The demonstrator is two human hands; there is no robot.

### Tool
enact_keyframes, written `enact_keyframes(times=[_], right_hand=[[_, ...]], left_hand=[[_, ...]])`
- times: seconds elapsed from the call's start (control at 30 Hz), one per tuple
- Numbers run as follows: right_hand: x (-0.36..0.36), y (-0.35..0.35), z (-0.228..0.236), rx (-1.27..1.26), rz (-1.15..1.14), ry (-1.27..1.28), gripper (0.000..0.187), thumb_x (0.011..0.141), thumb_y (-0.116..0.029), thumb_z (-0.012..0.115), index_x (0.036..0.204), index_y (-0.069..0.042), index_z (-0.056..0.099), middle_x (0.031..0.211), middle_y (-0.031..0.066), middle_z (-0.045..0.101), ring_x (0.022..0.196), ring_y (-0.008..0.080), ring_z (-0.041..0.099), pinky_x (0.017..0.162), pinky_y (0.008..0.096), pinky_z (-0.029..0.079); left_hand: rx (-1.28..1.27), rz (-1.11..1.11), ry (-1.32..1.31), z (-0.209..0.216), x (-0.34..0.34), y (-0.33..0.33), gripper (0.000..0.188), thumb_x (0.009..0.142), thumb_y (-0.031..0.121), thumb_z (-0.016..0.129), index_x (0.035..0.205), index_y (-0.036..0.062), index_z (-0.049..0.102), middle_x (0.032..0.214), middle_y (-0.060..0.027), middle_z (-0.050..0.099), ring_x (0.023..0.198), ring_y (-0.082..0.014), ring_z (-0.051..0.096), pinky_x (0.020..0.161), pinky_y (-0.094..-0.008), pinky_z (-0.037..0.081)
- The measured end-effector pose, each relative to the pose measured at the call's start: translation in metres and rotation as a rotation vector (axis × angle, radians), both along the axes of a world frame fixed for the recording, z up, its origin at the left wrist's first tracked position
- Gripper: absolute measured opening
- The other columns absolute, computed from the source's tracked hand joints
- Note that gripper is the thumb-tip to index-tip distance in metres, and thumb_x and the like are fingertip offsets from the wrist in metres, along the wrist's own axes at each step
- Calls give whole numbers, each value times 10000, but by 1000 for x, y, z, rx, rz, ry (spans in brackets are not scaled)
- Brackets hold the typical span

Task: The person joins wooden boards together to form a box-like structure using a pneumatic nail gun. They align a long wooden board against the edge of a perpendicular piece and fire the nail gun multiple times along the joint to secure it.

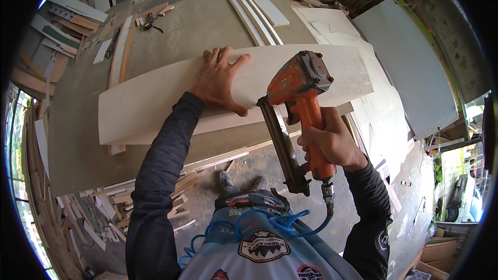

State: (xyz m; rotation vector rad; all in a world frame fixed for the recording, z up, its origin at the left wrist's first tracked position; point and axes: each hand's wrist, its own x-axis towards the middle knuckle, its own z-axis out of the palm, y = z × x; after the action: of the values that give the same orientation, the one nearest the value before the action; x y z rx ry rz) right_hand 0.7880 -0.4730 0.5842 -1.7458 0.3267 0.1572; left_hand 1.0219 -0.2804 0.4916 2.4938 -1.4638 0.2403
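A long white board piece, box-like with a lower panel under its near edge, lies across the worktable. My left hand rests on its top with fingers spread, the thumb at the near edge. My right hand is wrapped round the handle of an orange pneumatic nail gun. The gun's nose touches or sits very close to the board's near edge, just right of my left thumb; exact contact I cannot tell. Its dark magazine slants down toward me. A blue coiled air hose runs from the handle's base.
White strips lie at the table's far side. A tape measure and small wood bits are at the far left. Large pale sheets stand on the right. Wood offcuts pile up on the floor at the left, near my feet.
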Motion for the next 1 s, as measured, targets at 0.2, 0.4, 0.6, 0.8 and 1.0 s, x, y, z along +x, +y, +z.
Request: enact_keyframes(times=[0.2, 0.4, 0.6, 0.8, 1.0], right_hand=[[1, -1, -1, -16, 15, 29, 224, 798, -74, 648, 938, 96, 607, 698, 92, 653, 562, 159, 648, 526, 301, 540], [0, 6, 1, -24, -22, 0, 237, 800, -67, 648, 973, 89, 607, 693, 77, 640, 580, 143, 639, 533, 298, 522], [0, 9, -3, -22, 6, 1, 252, 807, -68, 650, 1001, 85, 604, 686, 66, 630, 584, 138, 630, 532, 298, 504], [0, 12, -3, -39, -5, 6, 227, 805, -76, 654, 961, 82, 604, 682, 67, 634, 575, 138, 629, 530, 299, 507], [-3, 12, -5, -65, -26, 25, 242, 806, -81, 649, 972, 87, 595, 694, 78, 647, 572, 145, 644, 528, 299, 525]], left_hand=[[9, 0, 13, 1, -1, -3, 1294, 387, 628, 902, 1505, 190, 418, 1405, -270, 400, 1352, -447, 347, 1141, -589, 217], [-12, 3, -2, 0, -3, -1, 1284, 397, 612, 903, 1507, 191, 417, 1419, -276, 392, 1356, -450, 342, 1141, -583, 220], [9, 2, 51, 4, -4, -2, 1276, 414, 615, 901, 1513, 191, 411, 1437, -285, 378, 1381, -461, 313, 1160, -595, 193], [20, 9, 53, 5, -5, -2, 1307, 402, 660, 897, 1517, 188, 405, 1446, -290, 369, 1398, -469, 293, 1170, -601, 181], [-80, -111, 57, 0, 7, 3, 1255, 495, 774, 832, 1501, 149, 419, 1429, -248, 411, 1373, -441, 351, 1171, -556, 224]])
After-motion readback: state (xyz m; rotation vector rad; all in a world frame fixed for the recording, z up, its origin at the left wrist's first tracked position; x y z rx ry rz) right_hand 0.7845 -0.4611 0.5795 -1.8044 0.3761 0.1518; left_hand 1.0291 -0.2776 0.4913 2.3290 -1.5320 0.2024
